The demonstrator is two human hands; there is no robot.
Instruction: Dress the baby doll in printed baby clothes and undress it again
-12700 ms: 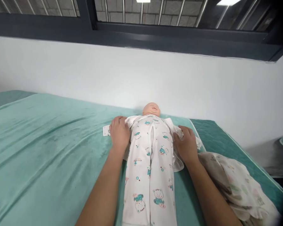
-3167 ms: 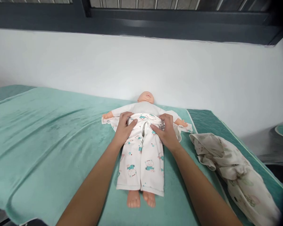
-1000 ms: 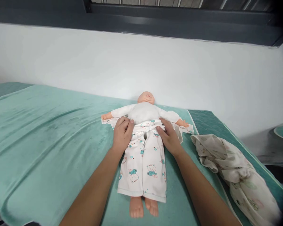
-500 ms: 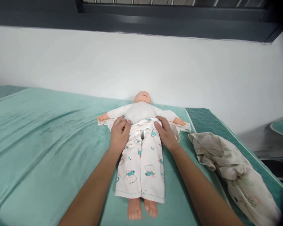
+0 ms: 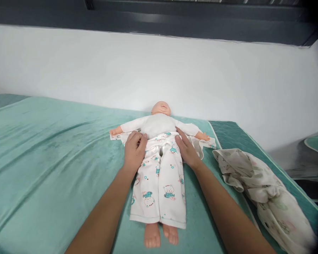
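A baby doll [image 5: 160, 107] lies on its back with arms spread, its head toward the wall. It has on a white long-sleeved top [image 5: 159, 125] and white pants [image 5: 159, 190] with a cat print; bare feet stick out below the cuffs. My left hand [image 5: 134, 150] is closed at the left side of the waistband, fingers curled and thumb on the cloth. On the other side, my right hand [image 5: 187, 150] rests at the waist with fingers stretched out and thumb apart. Spread under the doll's arms is a printed garment [image 5: 197, 144], partly hidden.
A crumpled floral cloth [image 5: 265, 194] lies at the right. Green sheeting [image 5: 55, 158] covers the surface, with a darker green strip [image 5: 225, 132] on the right. A white wall [image 5: 122, 70] stands behind, below a dark metal frame [image 5: 161, 21].
My right hand's fingers have straightened and slid slightly up past the waistband. My left hand stays in place. The view has tilted slightly downward.
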